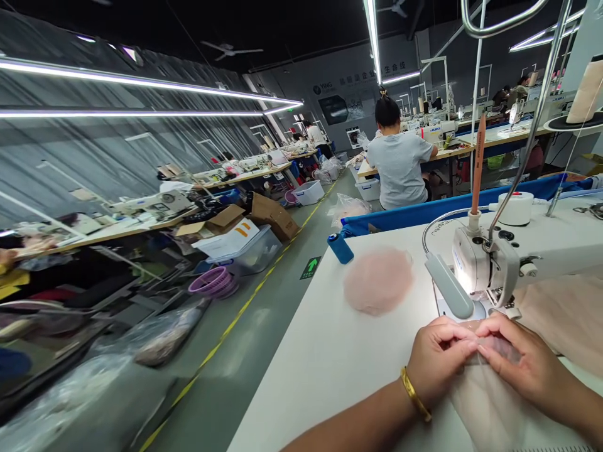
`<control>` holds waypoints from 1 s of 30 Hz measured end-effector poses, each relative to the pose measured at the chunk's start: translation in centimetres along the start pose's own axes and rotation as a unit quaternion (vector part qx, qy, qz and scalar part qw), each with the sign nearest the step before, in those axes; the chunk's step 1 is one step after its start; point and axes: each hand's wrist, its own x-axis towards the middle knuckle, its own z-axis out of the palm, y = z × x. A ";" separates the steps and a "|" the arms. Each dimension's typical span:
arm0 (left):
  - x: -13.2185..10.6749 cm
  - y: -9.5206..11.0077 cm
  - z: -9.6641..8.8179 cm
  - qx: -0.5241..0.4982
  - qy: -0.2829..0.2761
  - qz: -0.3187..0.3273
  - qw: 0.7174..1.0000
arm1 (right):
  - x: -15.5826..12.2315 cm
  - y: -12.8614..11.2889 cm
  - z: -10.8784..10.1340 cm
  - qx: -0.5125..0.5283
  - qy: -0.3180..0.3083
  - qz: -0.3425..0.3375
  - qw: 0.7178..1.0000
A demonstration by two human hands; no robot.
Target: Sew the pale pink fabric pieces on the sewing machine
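Note:
My left hand (438, 361), with a gold bangle (414, 394) on its wrist, pinches the edge of a sheer pale pink fabric piece (490, 402) on the white table (320, 364). My right hand (522, 361) pinches the same fabric, fingertips meeting the left ones just in front of the presser foot of the white sewing machine (490, 263). A round stack of pink mesh pieces (377, 280) lies to the left of the machine. More pale fabric (565, 314) lies under the machine arm at right.
A blue thread spool (340, 248) lies near the table's far edge. A person in a grey shirt (399, 166) sits at the station ahead. An aisle with a yellow line (245, 307) runs on the left, lined with boxes, bins and a purple basket (213, 282).

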 end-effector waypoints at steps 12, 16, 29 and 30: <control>-0.1 1.0 0.1 0.026 0.003 0.029 0.999 | 0.0 0.4 0.5 -0.021 0.040 -0.048 0.998; -0.2 1.3 0.4 0.048 0.011 0.046 0.998 | 0.1 0.1 0.5 -0.030 0.041 -0.049 0.998; 0.1 1.5 0.9 -0.001 -0.033 -0.044 0.998 | 0.0 0.7 0.1 -0.028 0.015 -0.061 0.998; 0.1 1.5 0.8 -0.003 -0.039 -0.046 0.998 | 0.0 0.7 0.1 -0.029 0.012 -0.061 0.998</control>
